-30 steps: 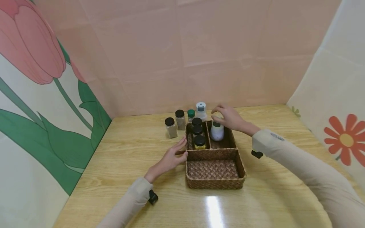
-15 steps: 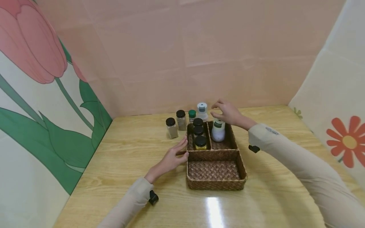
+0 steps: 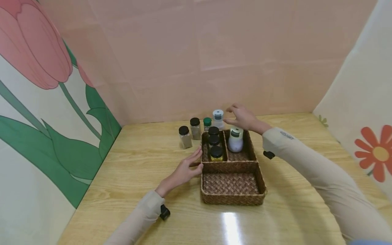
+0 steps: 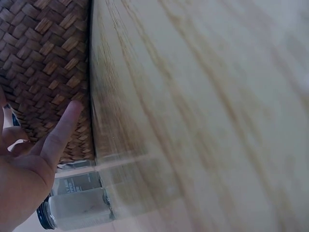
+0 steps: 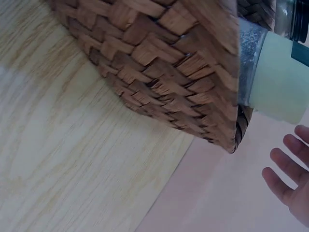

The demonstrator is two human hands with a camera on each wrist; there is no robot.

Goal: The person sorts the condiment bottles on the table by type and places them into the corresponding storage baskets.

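Observation:
A brown woven basket [image 3: 232, 199] with three compartments stands on the wooden table. My left hand [image 3: 183, 169] touches its left wall, fingers extended along the weave; the left wrist view shows a fingertip [image 4: 72, 108] against it. In the back right compartment a shaker bottle [image 3: 235, 140] with a pale green cap stands upright. Above and behind that cap is my right hand [image 3: 243, 117], fingers loosely bent and holding nothing. Its fingertips come near a clear bottle with a pale blue-white cap [image 3: 218, 115] behind the basket. Several black-lidded jars [image 3: 216, 152] fill the back left compartment.
Left of the basket's back corner stand two black-lidded spice jars [image 3: 185, 137], and a green-capped jar [image 3: 207, 122] is behind the basket. The front compartment [image 3: 231, 183] shows its bare woven floor. A pink cloth wall [image 3: 153, 68] rises behind the table edge.
My right hand has let go of the pale-green-capped shaker bottle and risen up and leftward toward the pale-blue-capped bottle. My left hand stays at the basket.

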